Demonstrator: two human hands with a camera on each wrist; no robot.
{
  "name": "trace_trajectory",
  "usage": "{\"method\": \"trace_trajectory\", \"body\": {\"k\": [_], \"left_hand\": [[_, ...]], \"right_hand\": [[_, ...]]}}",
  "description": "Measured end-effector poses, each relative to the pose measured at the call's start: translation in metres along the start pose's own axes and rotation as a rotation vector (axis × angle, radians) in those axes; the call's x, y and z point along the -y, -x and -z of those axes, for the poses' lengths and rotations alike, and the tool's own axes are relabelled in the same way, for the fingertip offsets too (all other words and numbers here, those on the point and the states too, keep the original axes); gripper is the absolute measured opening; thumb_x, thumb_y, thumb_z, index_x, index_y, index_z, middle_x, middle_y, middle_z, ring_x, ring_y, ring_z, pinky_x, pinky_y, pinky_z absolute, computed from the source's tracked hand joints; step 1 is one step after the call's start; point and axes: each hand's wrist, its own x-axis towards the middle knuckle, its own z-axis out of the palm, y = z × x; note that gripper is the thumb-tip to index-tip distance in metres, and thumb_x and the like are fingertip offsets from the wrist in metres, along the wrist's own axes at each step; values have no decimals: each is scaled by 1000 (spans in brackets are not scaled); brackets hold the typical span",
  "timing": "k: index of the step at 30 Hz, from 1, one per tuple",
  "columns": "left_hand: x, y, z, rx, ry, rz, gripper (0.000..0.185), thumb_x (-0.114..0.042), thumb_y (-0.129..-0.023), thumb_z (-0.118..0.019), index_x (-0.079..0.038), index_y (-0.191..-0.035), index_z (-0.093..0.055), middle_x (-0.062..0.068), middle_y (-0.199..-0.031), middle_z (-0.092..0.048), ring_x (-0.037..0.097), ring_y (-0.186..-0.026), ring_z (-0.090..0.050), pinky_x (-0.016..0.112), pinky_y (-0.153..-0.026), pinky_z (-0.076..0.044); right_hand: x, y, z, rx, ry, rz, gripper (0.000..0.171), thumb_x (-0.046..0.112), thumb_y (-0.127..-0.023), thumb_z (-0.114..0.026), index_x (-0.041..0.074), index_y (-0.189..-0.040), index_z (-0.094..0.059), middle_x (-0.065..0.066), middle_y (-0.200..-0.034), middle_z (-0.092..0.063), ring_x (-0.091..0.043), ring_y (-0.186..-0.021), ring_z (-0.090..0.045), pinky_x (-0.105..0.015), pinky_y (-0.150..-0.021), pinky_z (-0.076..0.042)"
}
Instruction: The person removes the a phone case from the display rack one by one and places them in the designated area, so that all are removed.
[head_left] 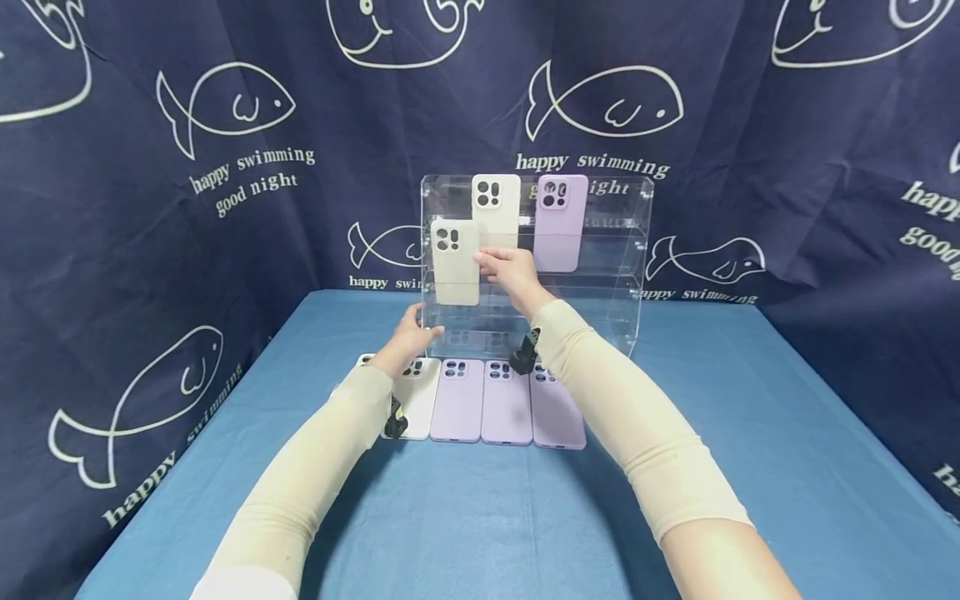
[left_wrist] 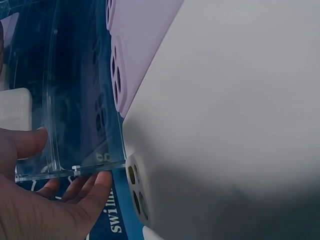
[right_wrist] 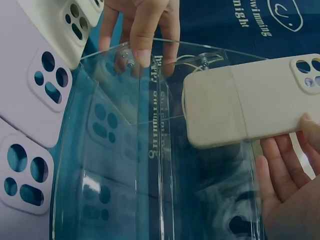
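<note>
- The right hand [head_left: 515, 273] was grasping the white case [head_left: 456, 275] by its right edge, with the thumb on the front face and the fingers behind.
- The white case stood upright at the centre of the head frame, camera cutouts uppermost, at the left end of the clear rack [head_left: 600, 310]. Its lower part showed through clear plastic.
- The left hand [head_left: 409, 337] was clasping the lower left side of the clear rack, with the thumb inside the side panel and the fingers outside.
- Cream sleeves [head_left: 630, 400] covered both forearms, and a black wrist device [head_left: 523, 357] was worn at each wrist.
- On the top tier, an upper white case [head_left: 496, 200] stood right of the held one, which overlapped its left edge in the head view. Farther right stood an upper purple case [head_left: 561, 208]. The lower part of each showed through a clear front lip.
- In front of the rack, three purple cases [head_left: 507, 412] lay side by side at the lower centre of the frame. A lying white case [head_left: 420, 408] adjoined them on the left; part of another case showed beyond the left wrist.
- The blue-covered worktop [head_left: 450, 525] filled the lower centre of the frame.
- A navy curtain [head_left: 465, 108] with white fish outlines and lettering hung across the upper frame.
</note>
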Motion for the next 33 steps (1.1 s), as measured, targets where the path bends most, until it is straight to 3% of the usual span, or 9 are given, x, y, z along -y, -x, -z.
{"method": "trace_trajectory", "body": {"k": [12, 18, 25, 33], "left_hand": [[-1, -1, -1, 9, 20, 1, 74, -19, -96, -61, -20, -155, -17, 18, -157, -28, 35, -140, -36, 48, -118, -32], [-1, 0, -1, -9, 7, -5, 74, -19, -95, -62, -18, -155, -18, 19, -156, -29, 35, -142, -33, 48, -118, -31], [-1, 1, -1, -6, 11, 15, 74, -18, -96, -61, -20, -155, -17, 18, -157, -27, 35, -143, -32, 49, -118, -31], [-1, 1, 0, -4, 14, 21, 75, -19, -95, -62, -20, -155, -17, 18, -157, -27, 35, -141, -34, 48, -117, -33]], "right_hand": [[4, 0, 5, -1, -40, 10, 36, 19, -91, -69, 2, -122, -66, -18, -120, -67, -20, -93, -69, -35, -92, -58], [8, 4, 9, -23, -72, 27, 37, 17, -92, -68, 1, -125, -64, -20, -120, -67, -23, -96, -69, -36, -93, -57], [9, 5, 15, -60, -150, 73, 39, 16, -91, -68, -2, -125, -63, -24, -115, -67, -17, -85, -70, -38, -90, -58], [8, 5, 25, -64, -179, 106, 40, 16, -90, -70, -2, -125, -63, -11, -94, -72, -11, -77, -67, -36, -86, -60]]}}
